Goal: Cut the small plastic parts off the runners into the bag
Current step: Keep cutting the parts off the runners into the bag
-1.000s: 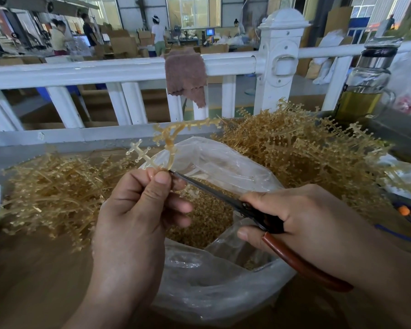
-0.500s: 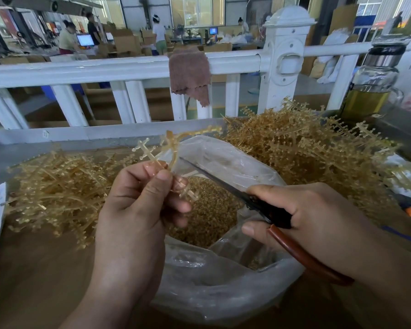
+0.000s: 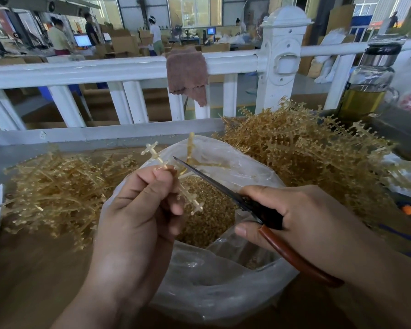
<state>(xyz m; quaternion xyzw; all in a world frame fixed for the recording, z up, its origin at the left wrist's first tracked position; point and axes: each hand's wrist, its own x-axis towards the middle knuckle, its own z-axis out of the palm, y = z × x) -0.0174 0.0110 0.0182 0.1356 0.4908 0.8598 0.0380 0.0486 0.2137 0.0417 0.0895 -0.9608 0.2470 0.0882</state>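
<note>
From the head camera we see our left hand (image 3: 138, 217) with its grip pinched on a translucent amber plastic runner (image 3: 155, 156), held over the mouth of the clear plastic bag (image 3: 223, 283). Our right hand (image 3: 304, 217) has its grip curled round the red-brown-handled scissors (image 3: 290, 255) — blades together, tip beside the runner. Small amber cut parts (image 3: 209, 212) lie inside the bag, which sits on the brown worktop (image 3: 33, 269) between a low left heap of runners (image 3: 57, 186) and a taller right heap (image 3: 306, 157).

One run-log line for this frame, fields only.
step: cutting | left hand: holds runner over bag | right hand: grips scissors, blade at runner | cut parts in bag
</note>
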